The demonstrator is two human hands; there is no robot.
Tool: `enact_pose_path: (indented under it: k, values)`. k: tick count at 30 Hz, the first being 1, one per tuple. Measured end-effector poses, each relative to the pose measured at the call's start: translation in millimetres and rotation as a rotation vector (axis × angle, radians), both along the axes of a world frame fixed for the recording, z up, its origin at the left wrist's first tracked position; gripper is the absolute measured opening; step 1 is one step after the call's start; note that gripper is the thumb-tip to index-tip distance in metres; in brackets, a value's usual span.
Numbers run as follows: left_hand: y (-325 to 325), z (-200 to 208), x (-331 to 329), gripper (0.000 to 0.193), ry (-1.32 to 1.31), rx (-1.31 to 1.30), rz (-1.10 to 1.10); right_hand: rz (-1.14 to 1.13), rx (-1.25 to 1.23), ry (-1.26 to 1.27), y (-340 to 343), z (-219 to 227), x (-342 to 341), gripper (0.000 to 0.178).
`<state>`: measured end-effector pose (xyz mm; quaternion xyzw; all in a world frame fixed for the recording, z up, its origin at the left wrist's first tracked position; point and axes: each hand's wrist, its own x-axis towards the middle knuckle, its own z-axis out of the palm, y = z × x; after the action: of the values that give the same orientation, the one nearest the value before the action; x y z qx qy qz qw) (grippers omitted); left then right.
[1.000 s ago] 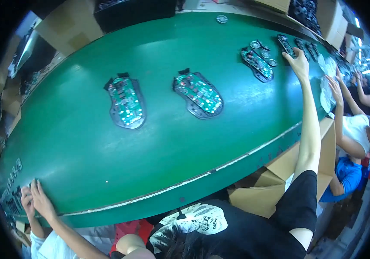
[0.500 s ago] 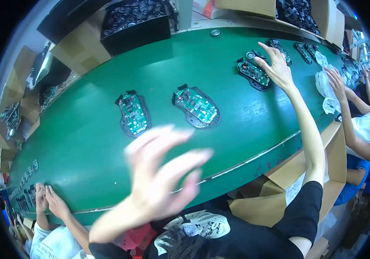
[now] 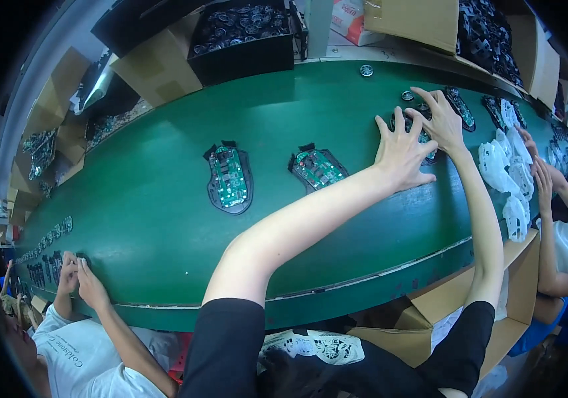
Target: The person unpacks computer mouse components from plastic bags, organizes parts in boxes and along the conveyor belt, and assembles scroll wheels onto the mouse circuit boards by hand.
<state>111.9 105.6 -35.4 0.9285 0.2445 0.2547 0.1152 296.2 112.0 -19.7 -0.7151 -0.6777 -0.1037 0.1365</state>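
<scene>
My left hand (image 3: pixel 403 154) reaches across the green table, fingers spread, over a dark shell with a green circuit board (image 3: pixel 428 140). The two hands hide most of that piece. My right hand (image 3: pixel 444 123) is at its far right side, with thumb and index finger apart and small dark round parts (image 3: pixel 422 106) showing between them. Another round part (image 3: pixel 407 96) lies just beyond. Left of my hands lie two similar shells with circuit boards (image 3: pixel 232 178), the nearer one (image 3: pixel 320 168) partly covered by my left forearm.
A black box of round parts (image 3: pixel 241 56) and cardboard cartons (image 3: pixel 416 23) line the far edge. White plastic shells (image 3: pixel 506 169) lie to the right, near a co-worker's hands (image 3: pixel 542 176). Another co-worker's hands (image 3: pixel 79 278) work at the left. An open carton (image 3: pixel 390 341) stands below the table edge.
My left hand has swung from the near middle to the right, onto the board beside my right hand. My right hand has stayed there. The whole view has shifted slightly.
</scene>
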Motion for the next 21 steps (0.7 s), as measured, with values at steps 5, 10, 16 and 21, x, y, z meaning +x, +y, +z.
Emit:
enact_pose_path:
  k: [5, 10, 16, 21]
  values:
    - [16, -3, 12, 0.062, -0.059, -0.018, 0.104, 0.058, -0.049, 0.013, 22, 2, 2, 0.049]
    - [29, 10, 19, 0.088, 0.030, -0.219, 0.103, 0.147, -0.011, 0.184, 44, -55, 53, 0.044]
    - [56, -15, 16, 0.106, -0.101, -0.077, 0.069, 0.060, 0.006, 0.382, 139, -67, 79, 0.043]
    - [40, 41, -119, 0.083, -0.222, 0.092, 0.007, 0.003, -0.157, 0.422, 153, -57, 7, 0.047]
